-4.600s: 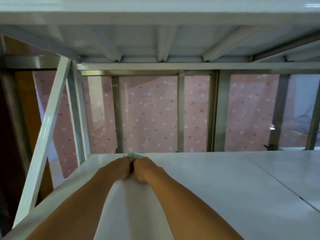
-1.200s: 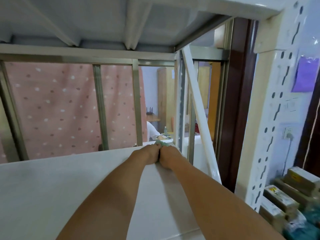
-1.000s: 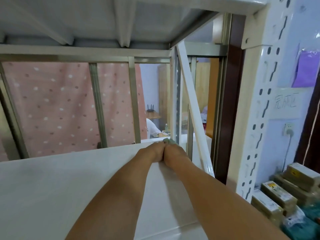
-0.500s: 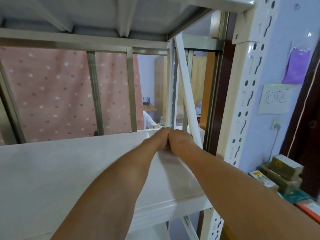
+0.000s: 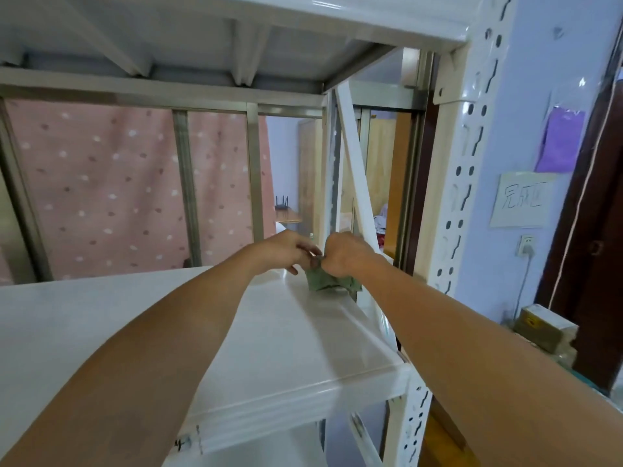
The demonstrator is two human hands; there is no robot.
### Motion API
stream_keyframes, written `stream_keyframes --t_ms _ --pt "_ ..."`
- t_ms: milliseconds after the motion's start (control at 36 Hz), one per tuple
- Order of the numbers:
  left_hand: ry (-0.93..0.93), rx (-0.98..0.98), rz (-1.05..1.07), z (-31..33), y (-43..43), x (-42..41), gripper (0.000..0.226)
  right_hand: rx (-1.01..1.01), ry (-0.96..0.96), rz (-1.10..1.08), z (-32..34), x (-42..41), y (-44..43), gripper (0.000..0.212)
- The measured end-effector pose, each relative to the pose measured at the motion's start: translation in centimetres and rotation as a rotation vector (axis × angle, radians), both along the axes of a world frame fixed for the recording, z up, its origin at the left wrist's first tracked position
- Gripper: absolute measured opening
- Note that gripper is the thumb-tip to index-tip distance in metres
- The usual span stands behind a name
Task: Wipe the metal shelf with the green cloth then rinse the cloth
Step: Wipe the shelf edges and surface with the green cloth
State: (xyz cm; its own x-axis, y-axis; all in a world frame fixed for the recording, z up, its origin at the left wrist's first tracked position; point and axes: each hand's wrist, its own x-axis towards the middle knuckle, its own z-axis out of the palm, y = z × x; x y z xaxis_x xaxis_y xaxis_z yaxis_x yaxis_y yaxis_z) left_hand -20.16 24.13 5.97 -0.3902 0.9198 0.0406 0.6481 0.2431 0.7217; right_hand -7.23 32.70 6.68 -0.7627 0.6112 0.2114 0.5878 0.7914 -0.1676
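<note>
The green cloth (image 5: 332,281) sits bunched at the far right corner of the white metal shelf (image 5: 290,335), its lower folds resting on the shelf surface just beside the diagonal brace (image 5: 357,183). The right hand (image 5: 344,253) is closed over the top of the bundle, fingers curled in around the fabric. The left hand (image 5: 286,249) meets it from the other side, fingers (image 5: 312,252) partly closed and pinching at the upper edge of the cloth; how much fabric they hold cannot be told. The cloth appears soft, light and limp, judged from its creased, drooping folds; it should conform to any grip and carries no breakage risk. If damp, it may drag on the painted shelf. Best hold: gather the bulk in one palm so no loose corner trails. A paper sign (image 5: 521,204) on the wall carries handwritten characters, not read with certainty. Cartons (image 5: 542,326) stacked below bear yellow labels too small to read.
</note>
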Motion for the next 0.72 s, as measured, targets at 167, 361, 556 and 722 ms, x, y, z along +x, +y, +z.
stream_keyframes --t_ms 167,361,556,722 --pt "-0.102 0.066 -0.023 -0.4 -1.0 0.0 0.021 -0.069 0.030 0.002 1.0 0.2 -0.5 0.029" --pt "-0.171 -0.090 -0.133 -0.5 -2.0 2.0 0.027 -0.130 -0.309 0.041 2.6 2.0 -2.1 0.016" --pt "-0.123 -0.313 -0.225 -1.3 -2.2 5.4 0.043 -0.160 -0.671 0.064 2.2 3.6 -2.6 0.033" --pt "-0.289 -0.431 -0.258 -1.1 -3.4 7.6 0.031 -0.265 -0.845 0.128 2.6 5.7 -3.5 0.009"
